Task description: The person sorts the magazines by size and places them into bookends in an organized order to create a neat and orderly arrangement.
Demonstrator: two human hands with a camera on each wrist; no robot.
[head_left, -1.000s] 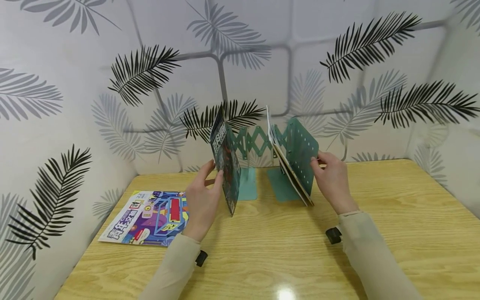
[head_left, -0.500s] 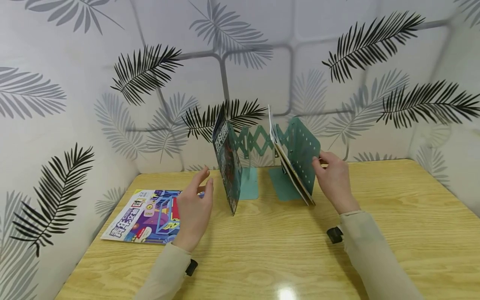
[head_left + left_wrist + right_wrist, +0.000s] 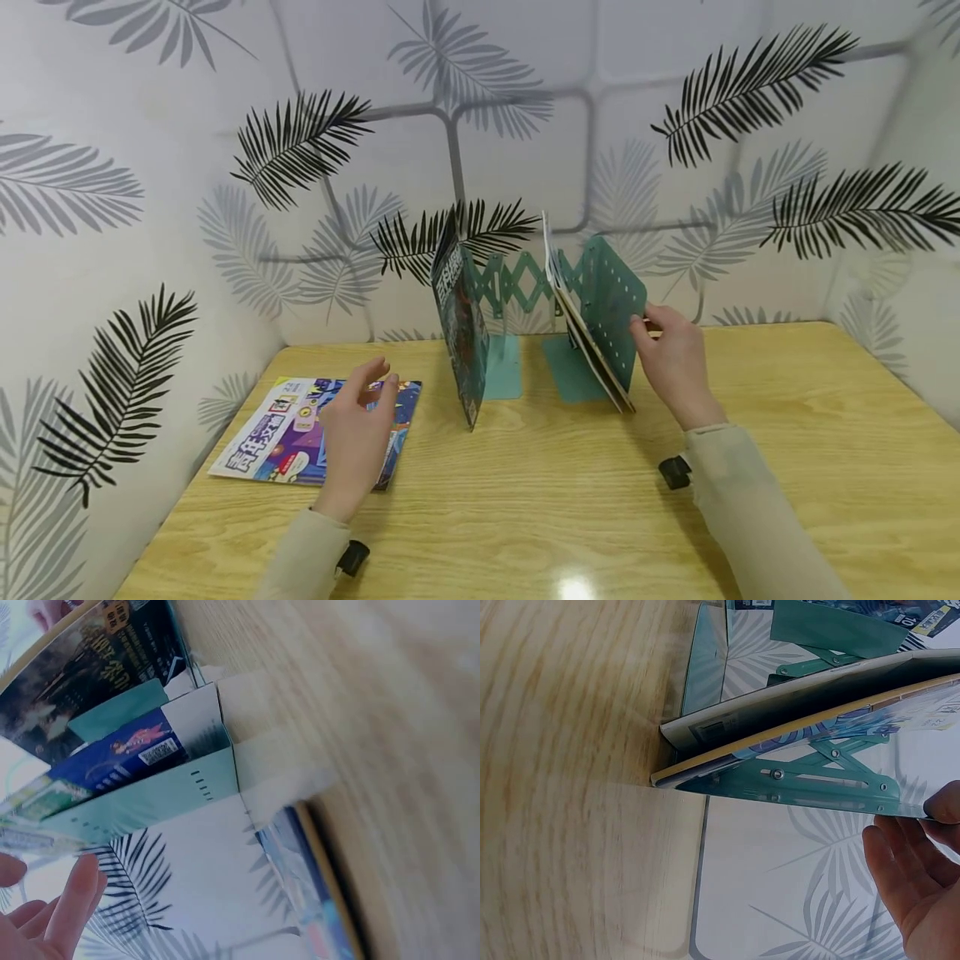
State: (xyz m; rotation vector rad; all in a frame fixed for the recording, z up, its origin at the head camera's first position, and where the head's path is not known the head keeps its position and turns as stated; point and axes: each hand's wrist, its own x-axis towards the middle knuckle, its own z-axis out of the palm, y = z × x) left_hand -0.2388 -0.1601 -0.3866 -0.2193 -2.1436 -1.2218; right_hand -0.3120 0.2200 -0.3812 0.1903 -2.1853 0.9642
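Observation:
An expandable green metal bookend (image 3: 617,296) with crossed lattice bars stands at the back of the table. My right hand (image 3: 675,367) pinches the edge of its perforated right end plate between thumb and fingers, which the right wrist view also shows. Several thin magazines (image 3: 587,343) lean against the inner side of that plate. At the left end stands a dark-covered magazine (image 3: 459,333), upright and slightly tilted, apart from my left hand (image 3: 356,442). That hand holds nothing; its fingers are relaxed over a purple magazine (image 3: 258,437) lying flat, partly covering it in the head view.
The wood-grain table (image 3: 525,500) reaches back to a wall (image 3: 510,50) printed with palm leaves. Between the two groups of magazines there is a gap, with the bookend's flat green base plates (image 3: 504,375) on the table.
My left hand has let go of the dark magazine and moved left and toward me, over the purple magazine. The dark magazine stays standing. My right hand keeps its grip on the bookend plate.

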